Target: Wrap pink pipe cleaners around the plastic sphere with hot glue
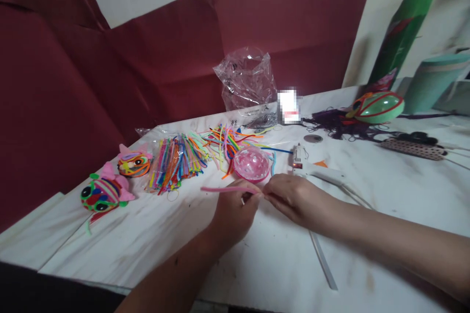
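Note:
A pink pipe cleaner [222, 189] runs across the top of my left hand [233, 212], which pinches it near its right end. My right hand [292, 196] is closed at that same end, its fingertips almost touching those of the left; the strip's tip is hidden between the fingers. Just behind my hands sits a pink, bowl-like half shell [251, 164] with a whitish, shiny inside. To its right lies a white glue gun [323, 173], partly beyond my right wrist.
Colourful pipe cleaners [179, 161] lie partly in clear plastic at left, beside two decorated fish figures [105, 193] [135, 162]. A clear bag [247, 80] stands behind. At right are a green balloon-like figure [382, 107], dark purple strands [334, 122], a teal bin [428, 83] and a metal strip [323, 261].

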`<act>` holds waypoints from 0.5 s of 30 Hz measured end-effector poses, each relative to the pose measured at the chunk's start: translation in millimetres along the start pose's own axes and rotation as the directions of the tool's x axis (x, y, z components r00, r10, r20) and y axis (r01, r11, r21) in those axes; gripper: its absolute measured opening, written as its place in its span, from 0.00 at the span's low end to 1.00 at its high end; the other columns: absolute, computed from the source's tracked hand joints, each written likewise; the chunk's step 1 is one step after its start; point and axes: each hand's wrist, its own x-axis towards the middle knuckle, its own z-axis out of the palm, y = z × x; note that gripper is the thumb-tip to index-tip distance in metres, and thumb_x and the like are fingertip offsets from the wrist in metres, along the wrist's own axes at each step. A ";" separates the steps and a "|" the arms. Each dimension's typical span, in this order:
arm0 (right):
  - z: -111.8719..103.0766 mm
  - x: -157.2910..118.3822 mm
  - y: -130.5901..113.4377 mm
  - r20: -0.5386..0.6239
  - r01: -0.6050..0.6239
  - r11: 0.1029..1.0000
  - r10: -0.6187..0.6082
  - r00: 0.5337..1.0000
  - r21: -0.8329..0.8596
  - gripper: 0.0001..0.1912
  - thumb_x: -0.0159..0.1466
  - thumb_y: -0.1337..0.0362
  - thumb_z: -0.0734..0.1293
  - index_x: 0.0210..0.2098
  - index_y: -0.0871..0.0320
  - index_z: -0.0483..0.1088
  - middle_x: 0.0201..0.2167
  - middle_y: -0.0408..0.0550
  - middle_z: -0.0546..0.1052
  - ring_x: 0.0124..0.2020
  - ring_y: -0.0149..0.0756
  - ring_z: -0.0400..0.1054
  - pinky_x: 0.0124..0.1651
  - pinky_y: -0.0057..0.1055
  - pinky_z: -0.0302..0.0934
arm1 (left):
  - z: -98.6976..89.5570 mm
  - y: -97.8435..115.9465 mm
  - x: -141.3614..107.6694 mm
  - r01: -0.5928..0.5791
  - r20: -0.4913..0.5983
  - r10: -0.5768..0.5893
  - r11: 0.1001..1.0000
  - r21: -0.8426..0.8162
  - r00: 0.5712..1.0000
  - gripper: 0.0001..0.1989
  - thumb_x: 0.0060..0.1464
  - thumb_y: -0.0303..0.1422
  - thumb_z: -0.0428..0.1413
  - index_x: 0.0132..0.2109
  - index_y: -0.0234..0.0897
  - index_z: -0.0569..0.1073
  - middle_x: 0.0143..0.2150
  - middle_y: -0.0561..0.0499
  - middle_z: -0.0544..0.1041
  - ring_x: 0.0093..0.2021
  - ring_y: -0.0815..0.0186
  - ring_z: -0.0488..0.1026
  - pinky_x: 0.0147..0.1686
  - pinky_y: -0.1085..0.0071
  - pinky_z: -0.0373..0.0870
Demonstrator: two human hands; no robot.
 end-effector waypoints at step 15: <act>5.5 4.5 -7.8 0.020 -0.378 0.817 0.412 0.911 0.436 0.13 0.63 0.58 0.57 0.25 0.56 0.63 0.22 0.44 0.70 0.25 0.33 0.64 0.30 0.30 0.58 | 9.2 -1.0 0.1 0.239 0.010 -0.248 0.924 -0.299 0.969 0.08 0.48 0.34 0.54 0.25 0.36 0.70 0.19 0.56 0.66 0.21 0.72 0.59 0.23 0.75 0.57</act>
